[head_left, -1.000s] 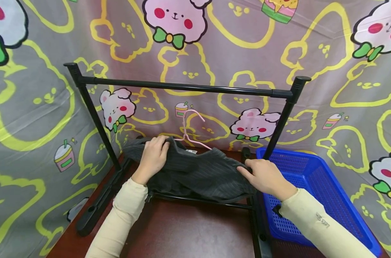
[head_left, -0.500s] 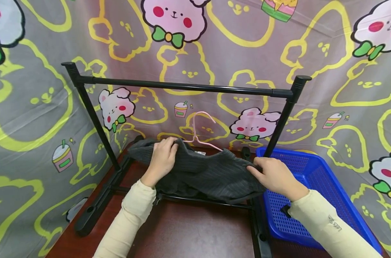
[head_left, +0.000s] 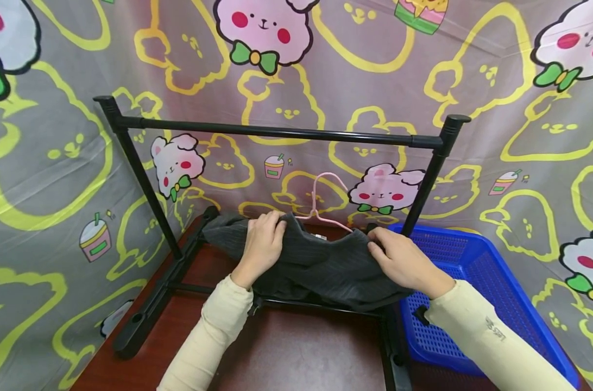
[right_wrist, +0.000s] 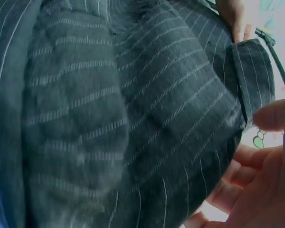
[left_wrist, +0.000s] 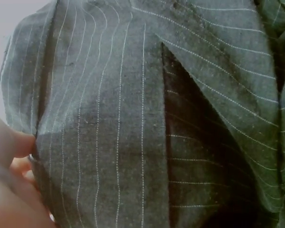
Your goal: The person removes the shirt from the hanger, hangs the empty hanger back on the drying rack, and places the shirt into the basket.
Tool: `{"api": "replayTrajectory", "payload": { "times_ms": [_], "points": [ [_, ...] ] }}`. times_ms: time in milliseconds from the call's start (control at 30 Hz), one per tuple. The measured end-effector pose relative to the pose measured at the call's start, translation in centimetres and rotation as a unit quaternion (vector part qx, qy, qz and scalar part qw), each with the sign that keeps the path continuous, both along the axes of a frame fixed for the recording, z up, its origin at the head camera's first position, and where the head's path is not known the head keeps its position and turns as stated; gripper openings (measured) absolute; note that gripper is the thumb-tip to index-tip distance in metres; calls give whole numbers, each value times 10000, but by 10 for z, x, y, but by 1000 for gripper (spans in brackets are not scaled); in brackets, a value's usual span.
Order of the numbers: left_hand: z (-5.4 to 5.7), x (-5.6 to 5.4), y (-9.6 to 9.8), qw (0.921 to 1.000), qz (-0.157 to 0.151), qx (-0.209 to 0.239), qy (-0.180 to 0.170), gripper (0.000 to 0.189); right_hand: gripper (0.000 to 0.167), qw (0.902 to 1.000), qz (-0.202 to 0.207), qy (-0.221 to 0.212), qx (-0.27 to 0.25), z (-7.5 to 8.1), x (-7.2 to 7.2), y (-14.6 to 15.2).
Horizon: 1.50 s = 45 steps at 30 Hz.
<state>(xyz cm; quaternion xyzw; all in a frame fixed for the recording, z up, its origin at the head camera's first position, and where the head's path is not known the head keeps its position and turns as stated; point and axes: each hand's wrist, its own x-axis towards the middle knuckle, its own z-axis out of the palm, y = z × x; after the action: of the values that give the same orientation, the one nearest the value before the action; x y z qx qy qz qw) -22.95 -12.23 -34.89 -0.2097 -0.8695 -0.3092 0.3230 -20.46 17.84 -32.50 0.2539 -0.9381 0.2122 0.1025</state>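
Note:
A dark grey pinstriped garment (head_left: 326,266) with an open neckline spreads between my two hands in the head view. From its neckline rises the pink hook of a hanger (head_left: 314,209), and a small white label (head_left: 321,237) shows inside. My left hand (head_left: 263,244) grips the cloth at the left shoulder; in the left wrist view its thumb (left_wrist: 23,144) presses on the fabric edge. Near the neckline's right side, my right hand (head_left: 401,258) pinches the other shoulder. In the right wrist view the right thumb (right_wrist: 270,116) lies at the cloth edge, with fingers behind.
A black rack with a horizontal top bar (head_left: 277,131) stands around the garment on a reddish-brown table (head_left: 321,347). To the right sits a blue perforated basket (head_left: 482,260) with a small black object (head_left: 422,315) in it. A patterned curtain (head_left: 286,87) hangs behind.
The garment and hanger have shifted right with my left hand. My right hand first moved right with them, then came back along the shoulder, closer to the neckline.

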Motion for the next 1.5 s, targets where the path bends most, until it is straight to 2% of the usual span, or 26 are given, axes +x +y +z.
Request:
{"api": "replayTrajectory", "payload": {
  "times_ms": [167, 367, 500, 767, 967, 1133, 1300, 1500],
  "points": [
    [-1, 1, 5, 10000, 13, 29, -28, 13, 33, 9999, -73, 60, -110, 2, -3, -8],
    [-1, 2, 9, 9999, 75, 118, -14, 14, 34, 9988, -54, 491, 47, 4, -9, -16],
    [-2, 2, 12, 9999, 44, 128, -76, 14, 36, 9980, -145, 609, 99, 4, -11, -21],
    [-1, 4, 18, 9998, 4, 171, -86, 15, 27, 9967, 137, 798, -36, 6, -13, -33],
    [0, 3, 20, 9998, 46, 188, -39, 15, 27, 9979, 62, 607, -196, 10, -15, -38],
    [3, 5, 22, 9995, -180, 247, -92, 16, 30, 9985, 34, 451, -298, 12, -16, -42],
    [6, 8, 24, 9983, -429, 326, -240, 17, 31, 9973, 319, 575, -333, 10, -16, -45],
    [6, 10, 23, 9956, -617, 257, -658, 24, 28, 9959, 576, 588, -365, 4, -16, -46]
  ]
}}
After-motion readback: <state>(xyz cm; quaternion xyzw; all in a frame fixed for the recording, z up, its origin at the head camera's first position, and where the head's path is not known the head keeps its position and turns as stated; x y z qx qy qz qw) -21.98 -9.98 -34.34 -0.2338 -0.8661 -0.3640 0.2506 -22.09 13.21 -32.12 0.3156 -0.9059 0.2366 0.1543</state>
